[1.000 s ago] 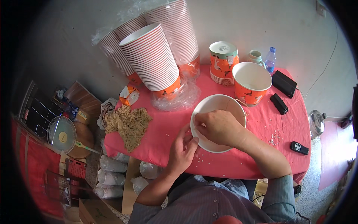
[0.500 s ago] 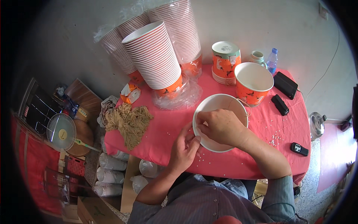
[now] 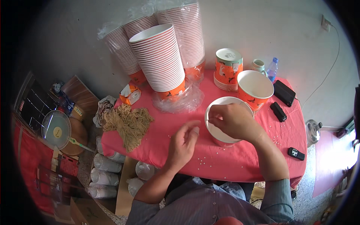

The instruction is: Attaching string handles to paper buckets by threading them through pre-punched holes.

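A white-lined paper bucket (image 3: pixel 216 133) stands upright near the table's middle. Over its left rim is my right hand (image 3: pixel 238 120), with thumb and fingertips pinched together; whatever is between them is too small to make out. My left hand (image 3: pixel 182 146) is held to the left of the bucket, apart from it, fingers loosely bent and thumb out, nothing visible in it. Behind the bucket stands another orange paper bucket (image 3: pixel 255 96), mouth up. Small white dots (image 3: pixel 203 162) lie scattered on the red tablecloth (image 3: pixel 232 165). A bundle of tan cord (image 3: pixel 129 125) rests at the left.
Tall stacks of nested paper buckets (image 3: pixel 159 62) stand at the back left, some in plastic film (image 3: pixel 178 103). Upturned buckets (image 3: pixel 227 71), a mug (image 3: pixel 258 65), a bottle (image 3: pixel 272 69), a black case (image 3: pixel 284 93), a black device (image 3: pixel 278 111) and a remote (image 3: pixel 296 153) are behind and right.
My left hand has come off the bucket's rim and moved slightly left. My right hand stays pinched over the bucket, now nearer its left rim. The whole view has shifted a little.
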`<action>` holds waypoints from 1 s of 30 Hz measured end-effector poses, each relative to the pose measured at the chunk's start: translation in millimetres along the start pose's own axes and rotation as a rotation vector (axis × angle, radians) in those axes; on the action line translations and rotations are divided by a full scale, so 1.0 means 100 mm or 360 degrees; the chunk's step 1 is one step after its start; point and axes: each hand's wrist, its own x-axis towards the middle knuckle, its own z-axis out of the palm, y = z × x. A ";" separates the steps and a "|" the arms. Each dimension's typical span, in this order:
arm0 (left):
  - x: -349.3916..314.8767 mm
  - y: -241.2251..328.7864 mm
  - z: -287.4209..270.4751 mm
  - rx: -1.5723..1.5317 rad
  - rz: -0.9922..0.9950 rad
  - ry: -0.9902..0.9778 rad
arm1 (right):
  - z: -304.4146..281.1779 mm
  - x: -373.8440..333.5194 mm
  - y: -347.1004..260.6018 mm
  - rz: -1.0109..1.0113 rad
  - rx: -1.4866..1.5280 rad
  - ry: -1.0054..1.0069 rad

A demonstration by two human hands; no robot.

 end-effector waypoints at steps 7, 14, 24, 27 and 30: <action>0.41 0.37 -0.04 0.0380 0.0460 -0.0133 | -0.06 -0.05 0.06 -0.0153 0.0063 0.0287; 0.67 0.39 -0.14 0.0323 0.0006 -0.0759 | -0.09 -0.08 0.03 -0.0226 0.0084 0.0358; 0.75 0.45 -0.15 0.0086 -0.0210 -0.0829 | -0.08 -0.07 0.07 -0.0268 0.0078 0.0435; 0.76 0.47 -0.15 0.0350 -0.0008 -0.0811 | -0.11 -0.06 0.06 -0.0301 0.0080 0.0389; 0.77 0.55 -0.18 0.0522 0.0055 -0.0779 | -0.21 -0.04 0.03 -0.0166 0.0151 0.0203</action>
